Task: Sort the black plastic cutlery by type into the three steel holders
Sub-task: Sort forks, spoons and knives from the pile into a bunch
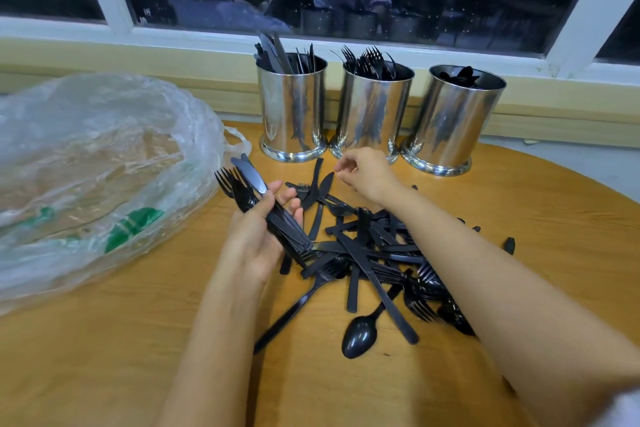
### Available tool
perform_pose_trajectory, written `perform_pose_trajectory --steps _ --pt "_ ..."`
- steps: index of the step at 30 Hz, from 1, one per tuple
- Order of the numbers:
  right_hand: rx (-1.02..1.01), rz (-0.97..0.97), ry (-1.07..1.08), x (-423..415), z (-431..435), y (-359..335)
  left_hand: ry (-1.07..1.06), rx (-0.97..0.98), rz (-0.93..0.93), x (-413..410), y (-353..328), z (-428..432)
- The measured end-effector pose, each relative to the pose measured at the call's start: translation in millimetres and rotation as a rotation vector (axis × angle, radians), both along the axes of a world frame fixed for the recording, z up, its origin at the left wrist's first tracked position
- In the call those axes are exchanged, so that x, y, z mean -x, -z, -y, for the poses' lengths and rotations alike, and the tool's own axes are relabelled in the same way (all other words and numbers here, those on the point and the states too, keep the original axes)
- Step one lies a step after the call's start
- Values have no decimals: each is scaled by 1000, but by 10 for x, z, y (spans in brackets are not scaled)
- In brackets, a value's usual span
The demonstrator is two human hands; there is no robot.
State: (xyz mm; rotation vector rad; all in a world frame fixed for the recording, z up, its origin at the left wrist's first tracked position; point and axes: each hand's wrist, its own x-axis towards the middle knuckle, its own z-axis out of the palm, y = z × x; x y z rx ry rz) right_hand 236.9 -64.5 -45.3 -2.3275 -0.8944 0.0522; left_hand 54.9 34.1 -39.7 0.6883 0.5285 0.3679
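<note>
Left hand [254, 239]: palm up, gripping a bundle of forks and knives [277, 222].
Cutlery pile [363, 253]: between the forearms.
Right hand [369, 173]: over the pile's far edge, fingers loosely curled, holding nothing.
Steel holders [372, 111]: just beyond the right hand.

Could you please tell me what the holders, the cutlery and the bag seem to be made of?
The holders: polished metal, likely steel, mirroring the cutlery. The cutlery: glossy black plastic, judging by its highlights. The bag: thin, clear, crinkled plastic film, seemingly.
</note>
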Motion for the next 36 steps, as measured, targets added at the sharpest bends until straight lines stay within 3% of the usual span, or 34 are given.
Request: perform_pose_trajectory --steps 13,18,24,26,29,32,36 --pt "421 206 -161 -372 -403 222 -27 63 14 -15 3 -63" --pt "538 475 -251 -375 -41 88 -12 72 16 -20 22 -53" --pt "423 659 -113 -134 538 -182 45 107 28 -36 30 3" --pt "246 537 33 71 702 -208 64 115 32 -46 40 33" --pt "-78 108 157 479 832 -199 98 104 33 -59 52 115" --pt "-292 -328 176 814 872 -151 123 90 30 -77 47 215" --pt "-535 -698 156 1048 823 -85 150 54 35 -87 64 297"
